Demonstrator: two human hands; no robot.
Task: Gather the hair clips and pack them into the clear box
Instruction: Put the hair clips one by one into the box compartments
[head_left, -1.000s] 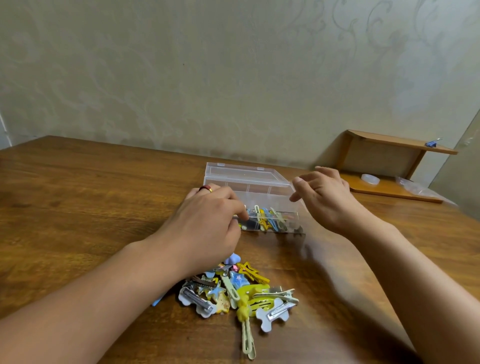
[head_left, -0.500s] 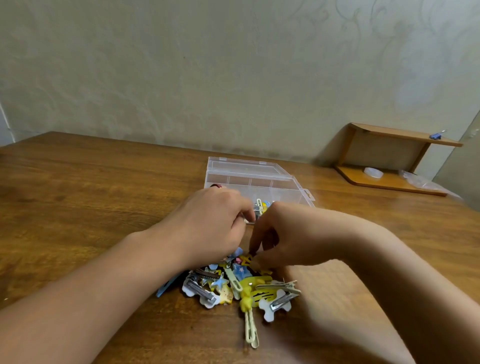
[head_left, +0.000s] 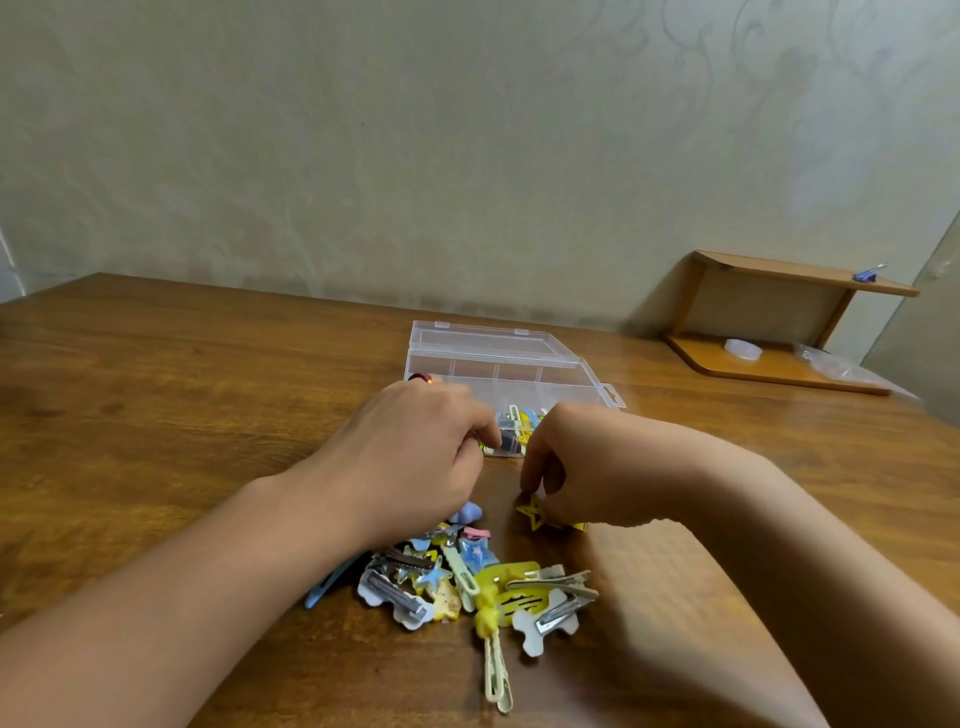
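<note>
A clear plastic box (head_left: 498, 358) with dividers lies open on the wooden table, with several clips in its near compartment (head_left: 519, 428). A pile of colourful hair clips (head_left: 467, 582) sits nearer me. My left hand (head_left: 415, 457) rests curled at the box's near left corner, fingertips at the box edge; what it holds is hidden. Between the box and the pile, my right hand (head_left: 582, 467) pinches a yellow star clip (head_left: 535, 512) just above the table.
A small wooden shelf (head_left: 779, 322) stands at the back right against the wall, with a white disc (head_left: 743, 349), a plastic bag (head_left: 836, 364) and a blue clip (head_left: 866, 273) on it. The table's back edge meets the wall.
My right hand came down from beside the box to the pile and took hold of the yellow star clip, lifting it off the pile. My left hand stayed at the box.
</note>
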